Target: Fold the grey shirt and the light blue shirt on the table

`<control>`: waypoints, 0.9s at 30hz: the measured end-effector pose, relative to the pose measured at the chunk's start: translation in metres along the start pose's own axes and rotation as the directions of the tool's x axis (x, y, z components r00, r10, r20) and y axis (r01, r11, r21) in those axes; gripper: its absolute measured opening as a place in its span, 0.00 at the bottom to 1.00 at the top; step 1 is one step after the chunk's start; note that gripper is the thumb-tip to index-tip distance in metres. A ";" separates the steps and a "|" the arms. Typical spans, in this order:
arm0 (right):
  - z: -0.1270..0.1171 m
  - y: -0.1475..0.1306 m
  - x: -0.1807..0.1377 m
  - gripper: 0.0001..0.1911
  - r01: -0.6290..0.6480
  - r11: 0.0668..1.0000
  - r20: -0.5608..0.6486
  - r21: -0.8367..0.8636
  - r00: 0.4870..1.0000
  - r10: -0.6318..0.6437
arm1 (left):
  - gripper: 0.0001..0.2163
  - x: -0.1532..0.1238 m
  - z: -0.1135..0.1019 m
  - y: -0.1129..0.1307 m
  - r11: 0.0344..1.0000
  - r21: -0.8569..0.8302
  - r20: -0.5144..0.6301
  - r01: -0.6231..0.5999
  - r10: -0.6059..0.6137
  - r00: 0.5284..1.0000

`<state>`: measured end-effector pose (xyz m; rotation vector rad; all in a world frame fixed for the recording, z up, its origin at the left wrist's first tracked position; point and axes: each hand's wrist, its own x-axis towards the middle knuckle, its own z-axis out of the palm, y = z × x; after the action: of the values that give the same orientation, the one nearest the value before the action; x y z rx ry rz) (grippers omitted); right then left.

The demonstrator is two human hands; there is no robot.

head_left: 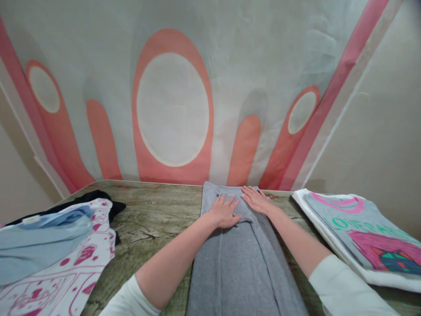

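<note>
A grey garment (243, 272) lies lengthwise on the wooden table, folded into a long strip that runs from the far edge toward me. Its exact kind I cannot tell. My left hand (225, 212) rests on its upper part with the fingers spread. Near the garment's far right corner, my right hand (255, 199) lies flat with fingers stretched out. Both palms touch the cloth and neither hand grips anything. Creases show in the fabric between and below the hands.
On the left lies a pile with a light blue garment (49, 241), a white one with pink print (87, 254) and a black one (98, 195). Folded shirts (355, 219) are stacked on the right. A printed backdrop (230, 66) stands behind the wooden table (148, 224).
</note>
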<state>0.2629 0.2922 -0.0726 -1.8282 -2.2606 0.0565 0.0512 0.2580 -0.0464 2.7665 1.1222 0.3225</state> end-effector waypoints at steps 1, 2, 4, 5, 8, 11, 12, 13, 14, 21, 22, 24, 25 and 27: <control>-0.001 -0.002 0.000 0.27 -0.005 1.000 -0.019 -0.018 1.000 0.004 | 0.26 0.001 -0.001 0.001 1.000 0.001 -0.030 0.004 -0.004 1.000; -0.002 -0.004 0.000 0.27 0.006 1.000 -0.033 -0.027 0.999 -0.007 | 0.24 0.002 -0.003 0.002 1.000 0.003 -0.072 0.019 -0.019 0.997; -0.002 -0.008 -0.002 0.27 0.051 0.999 -0.028 -0.012 0.998 -0.052 | 0.20 0.005 -0.004 0.002 0.997 0.006 -0.172 0.081 -0.079 0.982; -0.002 -0.009 -0.004 0.27 0.069 0.998 -0.010 0.005 0.998 -0.069 | 0.19 0.006 -0.004 0.001 0.993 0.007 -0.217 0.115 -0.111 0.970; -0.001 -0.005 -0.010 0.28 0.049 0.998 0.013 0.048 0.999 -0.049 | 0.14 0.009 -0.004 -0.005 0.989 0.014 -0.277 0.145 -0.135 0.951; 0.001 0.007 -0.020 0.29 -0.025 0.999 -0.013 0.030 1.000 0.025 | 0.13 0.009 -0.002 -0.011 0.993 0.007 -0.261 0.115 -0.110 0.959; 0.001 0.010 -0.024 0.30 -0.059 0.998 -0.014 0.015 0.998 0.059 | 0.14 0.008 -0.002 -0.013 0.994 0.004 -0.252 0.111 -0.107 0.962; 0.001 0.013 -0.028 0.31 -0.096 0.995 -0.015 -0.003 0.995 0.096 | 0.14 0.008 -0.002 -0.013 0.994 0.004 -0.245 0.110 -0.106 0.964; 0.001 0.015 -0.032 0.32 -0.132 0.991 -0.025 -0.017 0.991 0.132 | 0.14 0.008 -0.002 -0.014 0.994 0.005 -0.241 0.110 -0.105 0.965; -0.005 -0.005 -0.065 0.31 0.008 1.000 -0.022 -0.011 1.000 -0.008 | 0.10 0.010 -0.007 -0.015 0.995 -0.081 -0.250 0.050 -0.069 0.966; -0.006 -0.008 -0.070 0.31 0.020 1.000 -0.007 -0.010 1.000 -0.020 | 0.10 0.009 -0.008 -0.014 0.996 -0.093 -0.252 0.009 -0.032 0.967; -0.008 -0.010 -0.079 0.31 -0.010 1.000 -0.020 -0.023 1.000 0.009 | 0.12 0.008 -0.010 -0.011 0.988 -0.113 -0.231 -0.107 0.079 0.970; -0.010 -0.009 -0.084 0.30 -0.029 0.999 -0.034 -0.031 0.999 0.028 | 0.13 0.007 -0.010 -0.010 0.978 -0.126 -0.203 -0.164 0.137 0.970; -0.013 -0.007 -0.094 0.30 -0.052 0.998 -0.038 -0.040 0.998 0.051 | 0.15 0.005 -0.008 -0.007 0.958 -0.163 -0.123 -0.235 0.217 0.968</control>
<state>0.2776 0.1978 -0.0735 -1.8923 -2.2055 -0.0153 0.0480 0.2665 -0.0393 2.7467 0.7528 0.5693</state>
